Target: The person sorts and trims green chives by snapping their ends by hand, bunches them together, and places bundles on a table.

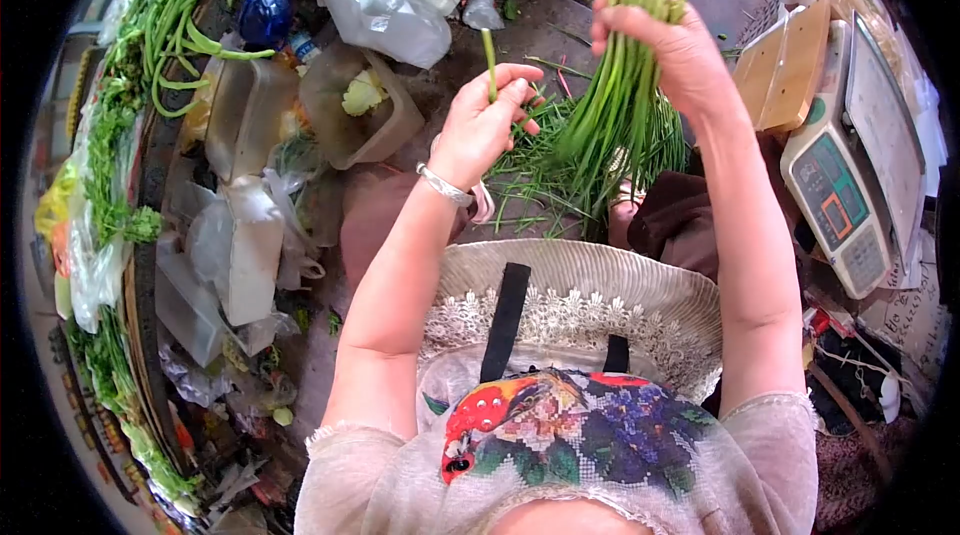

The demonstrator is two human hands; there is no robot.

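Observation:
My right hand (685,55) is closed around a bunch of garlic chives (610,100), raised above the floor. Its cut ends stick up past my fingers, and the long green blades hang down below. To the left, my left hand (478,130) pinches a single green stalk (489,60), which stands up between thumb and fingers. The hands are apart. Loose green blades (540,185) lie scattered on the ground beneath them, between my feet; the hanging bunch hides part of this pile.
A digital scale (835,185) stands at the right beside a brown board (785,70). Plastic tubs (400,135) and a white foam box (252,245) sit on the left. Beyond them, a stall edge holds long green beans (185,10) and leafy greens (110,175). Plastic bags (380,5) lie ahead.

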